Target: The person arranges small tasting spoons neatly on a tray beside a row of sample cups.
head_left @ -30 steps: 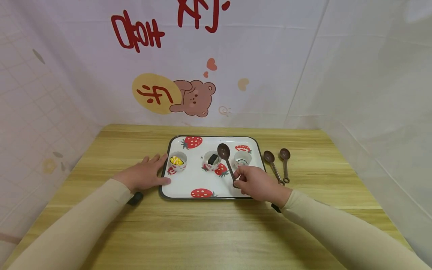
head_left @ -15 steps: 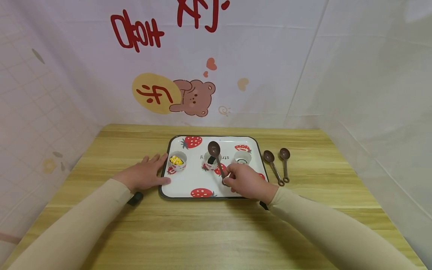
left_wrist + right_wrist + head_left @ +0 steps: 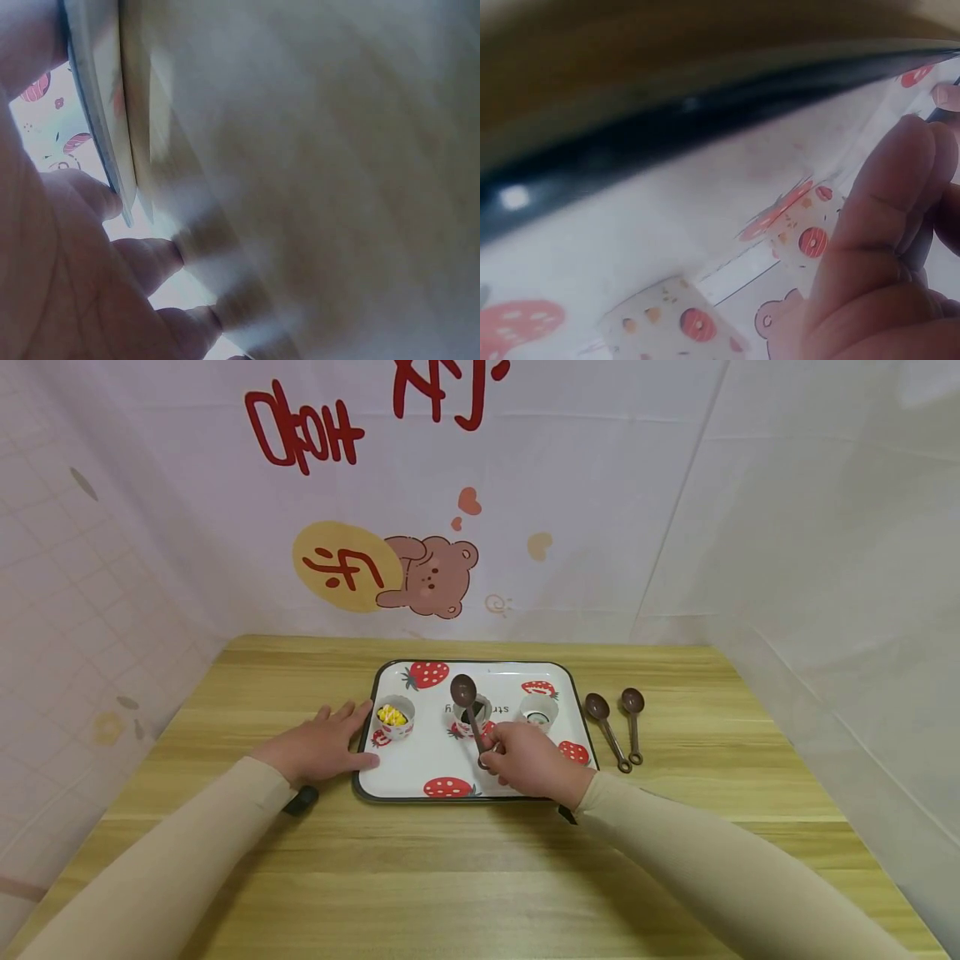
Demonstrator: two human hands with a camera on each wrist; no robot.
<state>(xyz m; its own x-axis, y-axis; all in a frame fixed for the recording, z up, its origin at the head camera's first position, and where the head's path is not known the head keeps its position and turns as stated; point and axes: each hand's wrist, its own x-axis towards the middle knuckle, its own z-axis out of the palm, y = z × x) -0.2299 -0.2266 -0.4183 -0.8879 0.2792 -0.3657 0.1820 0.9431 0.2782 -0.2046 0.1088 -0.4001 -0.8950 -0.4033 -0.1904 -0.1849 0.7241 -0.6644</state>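
My right hand [image 3: 534, 760] pinches the handle of a brown spoon [image 3: 463, 691], its bowl raised over the middle paper cup [image 3: 482, 724]. That cup holds a dark piece, partly hidden by the spoon. My left hand [image 3: 318, 747] rests at the left edge of the strawberry-print tray [image 3: 420, 760], thumb on the rim and fingers spread. Close to it, the left cup [image 3: 397, 727] contains a yellow piece with white drizzle. A third cup [image 3: 542, 706] at the right holds a white round piece with a dark rim. In the right wrist view the fingers hide the spoon.
Two more brown spoons [image 3: 607, 731] [image 3: 633, 727] lie on the wooden table [image 3: 465, 877] to the right of the tray. A white printed cloth [image 3: 585, 510] hangs behind the table and along both sides.
My right hand has moved left with the spoon, carrying its bowl from between the middle and right cups to above the middle cup. My left hand has stayed in place.
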